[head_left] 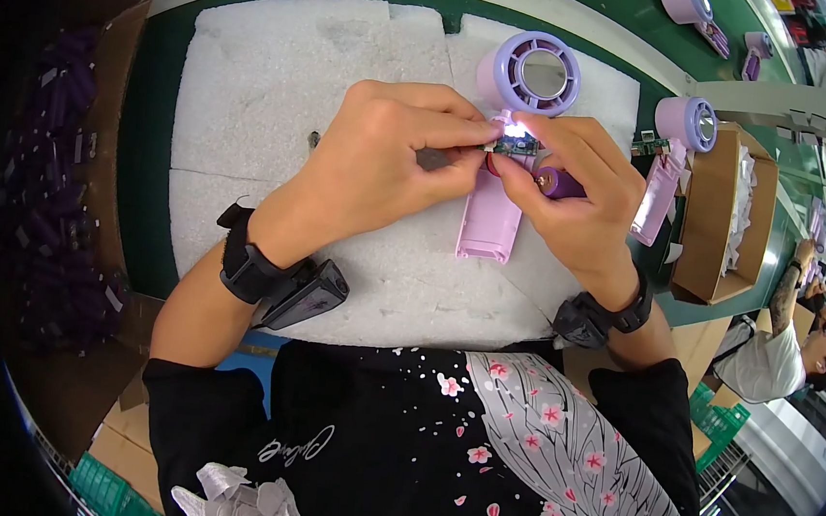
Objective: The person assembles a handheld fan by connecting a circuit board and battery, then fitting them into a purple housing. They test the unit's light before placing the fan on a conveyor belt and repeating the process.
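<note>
Upper centre, a lilac fan (491,218) lies under a left hand (383,144) and right hand (588,189): right fingers curl closed around a purple cell (561,183), left fingers pinch the edge of a circuit board (521,143). A slipping cell could tug the red wire (491,164) loose.

Circuit bd. (519,144) & purple cyl. (563,184) partly hidden by hands (595,183)

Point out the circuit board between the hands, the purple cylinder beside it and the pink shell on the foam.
Circuit board (517,144), head view: middle of its exposed face.
Purple cylinder (562,183), head view: its visible side.
Pink shell (489,223), head view: its lower half.
</note>
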`<state>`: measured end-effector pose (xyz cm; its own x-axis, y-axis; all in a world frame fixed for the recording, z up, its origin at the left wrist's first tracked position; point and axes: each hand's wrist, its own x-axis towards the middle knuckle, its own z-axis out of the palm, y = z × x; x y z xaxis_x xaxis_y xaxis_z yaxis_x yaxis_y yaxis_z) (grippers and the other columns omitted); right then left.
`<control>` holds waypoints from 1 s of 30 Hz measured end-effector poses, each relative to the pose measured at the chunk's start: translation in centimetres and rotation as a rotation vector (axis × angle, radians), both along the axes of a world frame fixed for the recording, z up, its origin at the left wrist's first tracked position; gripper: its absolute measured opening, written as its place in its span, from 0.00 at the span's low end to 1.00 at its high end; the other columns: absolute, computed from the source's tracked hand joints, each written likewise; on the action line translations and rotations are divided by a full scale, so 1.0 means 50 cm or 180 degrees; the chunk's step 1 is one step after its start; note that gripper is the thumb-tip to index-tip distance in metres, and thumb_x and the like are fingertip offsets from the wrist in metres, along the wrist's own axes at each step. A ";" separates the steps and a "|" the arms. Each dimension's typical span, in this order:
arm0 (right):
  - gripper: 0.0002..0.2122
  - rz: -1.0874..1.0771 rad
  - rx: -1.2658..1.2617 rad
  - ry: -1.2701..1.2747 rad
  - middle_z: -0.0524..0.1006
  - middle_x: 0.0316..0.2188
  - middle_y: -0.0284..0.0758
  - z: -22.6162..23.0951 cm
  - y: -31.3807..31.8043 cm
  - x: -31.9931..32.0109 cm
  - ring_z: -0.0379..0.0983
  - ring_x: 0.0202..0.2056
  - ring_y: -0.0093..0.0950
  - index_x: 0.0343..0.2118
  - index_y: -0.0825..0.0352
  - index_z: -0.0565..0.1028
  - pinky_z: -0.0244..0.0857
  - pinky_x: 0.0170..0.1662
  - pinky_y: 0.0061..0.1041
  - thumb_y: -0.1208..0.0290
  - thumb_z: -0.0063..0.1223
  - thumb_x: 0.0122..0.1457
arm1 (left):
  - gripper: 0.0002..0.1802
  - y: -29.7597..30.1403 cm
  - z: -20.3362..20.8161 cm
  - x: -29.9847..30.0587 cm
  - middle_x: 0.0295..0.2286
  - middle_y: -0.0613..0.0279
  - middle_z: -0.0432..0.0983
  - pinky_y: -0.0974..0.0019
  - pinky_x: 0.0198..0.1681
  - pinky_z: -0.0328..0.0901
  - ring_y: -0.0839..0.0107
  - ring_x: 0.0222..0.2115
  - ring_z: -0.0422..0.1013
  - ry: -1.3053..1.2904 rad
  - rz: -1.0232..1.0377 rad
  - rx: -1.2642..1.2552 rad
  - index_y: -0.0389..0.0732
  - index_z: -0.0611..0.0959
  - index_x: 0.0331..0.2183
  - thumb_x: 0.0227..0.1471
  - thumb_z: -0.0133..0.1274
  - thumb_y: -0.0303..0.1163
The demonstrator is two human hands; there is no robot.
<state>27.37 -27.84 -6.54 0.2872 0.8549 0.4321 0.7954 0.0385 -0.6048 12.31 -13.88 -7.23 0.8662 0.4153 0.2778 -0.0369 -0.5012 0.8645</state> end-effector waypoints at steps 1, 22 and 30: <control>0.18 0.0003 0.0000 0.0067 0.78 0.31 0.33 0.000 0.001 0.001 0.71 0.21 0.18 0.38 0.67 0.80 0.64 0.23 0.14 0.79 0.69 0.39 | 0.13 -0.001 -0.001 0.001 0.29 0.57 0.80 0.73 0.29 0.70 0.71 0.26 0.76 -0.0009 0.0007 0.0022 0.34 0.86 0.34 0.40 0.58 0.20; 0.12 -0.0239 -0.0512 0.0546 0.77 0.28 0.31 0.017 0.002 0.001 0.71 0.20 0.20 0.34 0.66 0.80 0.65 0.24 0.18 0.73 0.66 0.44 | 0.16 -0.005 -0.016 0.014 0.29 0.61 0.77 0.75 0.31 0.69 0.76 0.26 0.73 0.0016 -0.0185 -0.0926 0.34 0.81 0.39 0.43 0.56 0.18; 0.09 -0.0399 -0.0691 0.0893 0.77 0.28 0.30 0.023 -0.007 0.009 0.66 0.22 0.11 0.34 0.69 0.79 0.55 0.23 0.12 0.76 0.65 0.49 | 0.20 -0.021 0.010 0.020 0.33 0.60 0.76 0.75 0.33 0.69 0.78 0.28 0.70 0.0820 -0.0165 -0.1043 0.36 0.76 0.43 0.44 0.57 0.19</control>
